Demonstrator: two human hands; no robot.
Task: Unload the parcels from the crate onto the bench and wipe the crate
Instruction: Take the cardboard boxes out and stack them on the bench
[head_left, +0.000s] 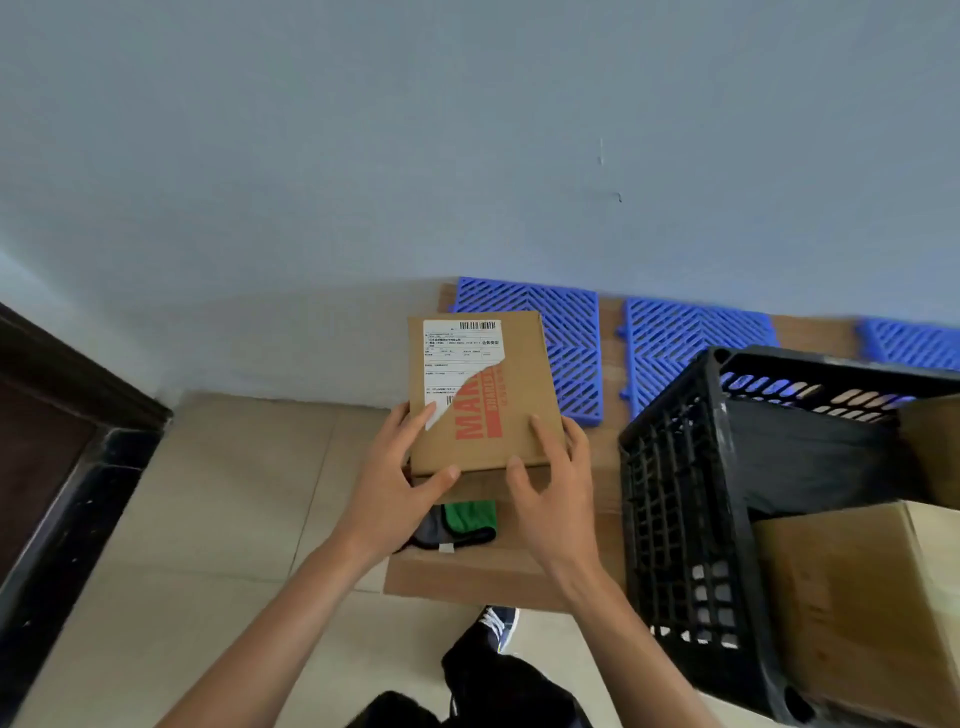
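Both hands hold 1 flat cardboard parcel (485, 395) by its near end. The left hand (400, 483) grips the near left corner, fingers curled over the top face by the torn white shipping label (457, 358) and thumb along the near edge. The right hand (553, 488) grips the near right corner, fingers curled over the top and side. Red print shows on the parcel where the label is torn away.

The parcel sits over a low brown wooden table (467, 577), above a green and grey cloth (460, 525) lying on that surface; whether the parcel touches the table cannot be told. To the right, a black plastic crate (675, 499) stands on the table, with 2 cardboard boxes inside: a large one (852, 597) near and another (935, 447) at the frame's right edge. 3 blue lattice mats (685, 343) lie along the pale wall behind. A shoe (500, 623) rests on the tiled floor (208, 493) below.
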